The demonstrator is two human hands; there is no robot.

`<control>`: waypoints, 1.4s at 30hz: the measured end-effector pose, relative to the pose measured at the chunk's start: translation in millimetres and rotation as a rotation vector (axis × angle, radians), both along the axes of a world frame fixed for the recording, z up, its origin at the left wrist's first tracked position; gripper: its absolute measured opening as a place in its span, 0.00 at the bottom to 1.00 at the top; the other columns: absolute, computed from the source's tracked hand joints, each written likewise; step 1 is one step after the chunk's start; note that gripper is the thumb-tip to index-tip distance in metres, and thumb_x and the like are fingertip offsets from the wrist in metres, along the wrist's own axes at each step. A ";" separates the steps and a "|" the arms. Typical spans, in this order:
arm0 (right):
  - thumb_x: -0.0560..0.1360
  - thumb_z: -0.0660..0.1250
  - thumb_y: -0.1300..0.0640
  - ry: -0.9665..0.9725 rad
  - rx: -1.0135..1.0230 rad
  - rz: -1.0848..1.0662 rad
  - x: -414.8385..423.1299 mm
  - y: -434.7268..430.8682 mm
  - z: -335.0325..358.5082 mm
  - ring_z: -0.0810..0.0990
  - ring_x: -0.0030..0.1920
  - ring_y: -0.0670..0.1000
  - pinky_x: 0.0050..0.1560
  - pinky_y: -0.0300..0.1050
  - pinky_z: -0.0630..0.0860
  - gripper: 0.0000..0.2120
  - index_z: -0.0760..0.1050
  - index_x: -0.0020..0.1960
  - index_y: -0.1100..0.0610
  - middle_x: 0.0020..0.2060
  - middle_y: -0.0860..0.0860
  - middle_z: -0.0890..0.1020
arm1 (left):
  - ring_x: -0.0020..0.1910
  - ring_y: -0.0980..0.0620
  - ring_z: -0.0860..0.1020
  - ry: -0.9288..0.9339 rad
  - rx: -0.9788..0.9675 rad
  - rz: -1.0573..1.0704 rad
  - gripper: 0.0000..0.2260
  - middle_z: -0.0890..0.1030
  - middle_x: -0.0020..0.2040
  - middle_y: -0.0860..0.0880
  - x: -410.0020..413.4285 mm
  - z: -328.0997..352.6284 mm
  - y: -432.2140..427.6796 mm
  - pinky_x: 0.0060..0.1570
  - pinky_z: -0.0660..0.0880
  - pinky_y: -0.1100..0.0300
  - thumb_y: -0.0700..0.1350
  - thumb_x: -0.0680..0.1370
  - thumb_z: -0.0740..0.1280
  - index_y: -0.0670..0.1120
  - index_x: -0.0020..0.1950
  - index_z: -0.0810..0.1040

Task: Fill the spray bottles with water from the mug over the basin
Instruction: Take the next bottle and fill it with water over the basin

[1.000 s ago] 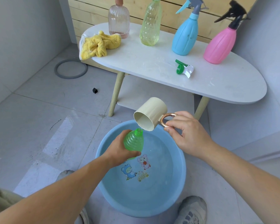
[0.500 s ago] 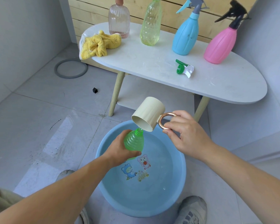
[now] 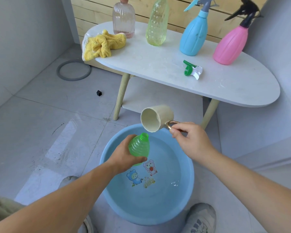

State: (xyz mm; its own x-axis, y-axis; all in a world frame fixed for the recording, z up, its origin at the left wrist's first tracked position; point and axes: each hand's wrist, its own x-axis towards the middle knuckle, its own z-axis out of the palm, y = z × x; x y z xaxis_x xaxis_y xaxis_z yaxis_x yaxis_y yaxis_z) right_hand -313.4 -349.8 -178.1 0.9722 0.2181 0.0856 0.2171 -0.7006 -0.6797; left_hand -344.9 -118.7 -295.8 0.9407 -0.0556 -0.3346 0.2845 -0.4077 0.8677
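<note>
My left hand (image 3: 124, 157) grips a green ribbed bottle (image 3: 139, 145) without a cap, its open neck pointing up over the blue basin (image 3: 190, 187). My right hand (image 3: 190, 140) pinches the gold ring handle of a cream mug (image 3: 156, 118). The mug lies tipped on its side, mouth facing me, its lip just above and right of the bottle's neck. No water shows inside the mug. The basin holds water and has cartoon stickers on its bottom. The green and white spray head (image 3: 192, 71) lies on the white table (image 3: 242, 88).
On the table stand a pink-tinted clear bottle (image 3: 123, 19), a pale green bottle (image 3: 156, 26), a blue sprayer (image 3: 195, 34) and a pink sprayer (image 3: 230, 42). A yellow cloth (image 3: 101, 44) hangs at its left end. A grey ring (image 3: 73, 70) lies on the floor. My shoes flank the basin.
The mug has lifted slightly off the bottle's neck and turned its mouth more toward me. The bottle's open neck is now fully visible. My left hand stays in place.
</note>
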 end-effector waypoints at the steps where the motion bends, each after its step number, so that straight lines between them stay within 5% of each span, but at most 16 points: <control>1: 0.78 0.67 0.57 0.102 0.080 -0.074 2.6 0.4 -3.4 0.73 0.32 0.42 0.35 0.32 0.66 0.11 0.81 0.38 0.55 0.32 0.47 0.81 | 0.59 0.51 0.76 -0.006 0.000 0.000 0.38 0.76 0.61 0.54 -0.5 -0.6 0.4 0.47 0.75 0.64 0.48 0.67 0.83 0.57 0.71 0.67; 3: 0.79 0.67 0.55 0.246 0.138 -0.176 8.2 -3.5 -18.5 0.71 0.29 0.42 0.34 0.38 0.68 0.13 0.80 0.36 0.51 0.28 0.43 0.80 | 0.58 0.52 0.77 -0.010 0.001 0.001 0.38 0.77 0.60 0.54 -1.3 -1.8 1.2 0.48 0.75 0.64 0.48 0.66 0.83 0.57 0.71 0.68; 7: 0.79 0.66 0.53 0.478 0.177 -0.289 10.7 -11.5 -63.7 0.78 0.39 0.51 0.48 0.51 0.77 0.12 0.81 0.38 0.52 0.31 0.46 0.83 | 0.59 0.55 0.77 -0.006 0.002 0.005 0.36 0.78 0.60 0.56 -2.8 -5.4 3.1 0.50 0.74 0.66 0.47 0.66 0.83 0.59 0.68 0.70; 11: 0.80 0.65 0.52 0.578 0.072 -0.311 2.4 -14.9 -106.1 0.74 0.33 0.49 0.37 0.44 0.71 0.14 0.81 0.41 0.59 0.34 0.49 0.83 | 0.58 0.55 0.78 0.013 0.021 0.011 0.36 0.78 0.59 0.56 -5.0 -11.6 5.7 0.56 0.75 0.59 0.47 0.65 0.83 0.57 0.68 0.71; 14: 0.79 0.63 0.50 0.570 -0.098 -0.269 -4.4 -20.6 -134.4 0.70 0.30 0.50 0.33 0.43 0.66 0.18 0.77 0.40 0.64 0.36 0.57 0.83 | 0.57 0.59 0.77 0.012 0.041 0.009 0.34 0.78 0.57 0.58 -6.3 -11.3 6.5 0.52 0.73 0.63 0.45 0.66 0.83 0.58 0.66 0.70; 21: 0.80 0.62 0.50 0.595 -0.259 -0.184 -4.8 -22.0 -154.5 0.73 0.32 0.54 0.34 0.47 0.72 0.20 0.70 0.31 0.56 0.32 0.55 0.78 | 0.54 0.63 0.76 0.031 0.051 0.009 0.34 0.78 0.55 0.60 -6.3 -12.5 5.7 0.49 0.72 0.67 0.45 0.67 0.83 0.61 0.65 0.68; 27: 0.81 0.61 0.51 0.649 -0.312 -0.155 -4.2 -16.8 -158.1 0.72 0.32 0.53 0.32 0.43 0.65 0.22 0.68 0.28 0.53 0.30 0.50 0.75 | 0.56 0.58 0.78 0.060 0.030 -0.002 0.35 0.79 0.57 0.58 -5.7 -17.4 4.8 0.56 0.75 0.59 0.46 0.66 0.83 0.59 0.68 0.70; 42: 0.80 0.62 0.49 0.727 -0.223 -0.217 -4.9 -20.8 -165.5 0.69 0.32 0.52 0.36 0.44 0.65 0.18 0.70 0.34 0.57 0.33 0.52 0.74 | 0.57 0.57 0.78 0.071 0.008 0.003 0.36 0.79 0.58 0.57 -5.2 -20.0 6.9 0.53 0.74 0.62 0.45 0.67 0.83 0.58 0.69 0.70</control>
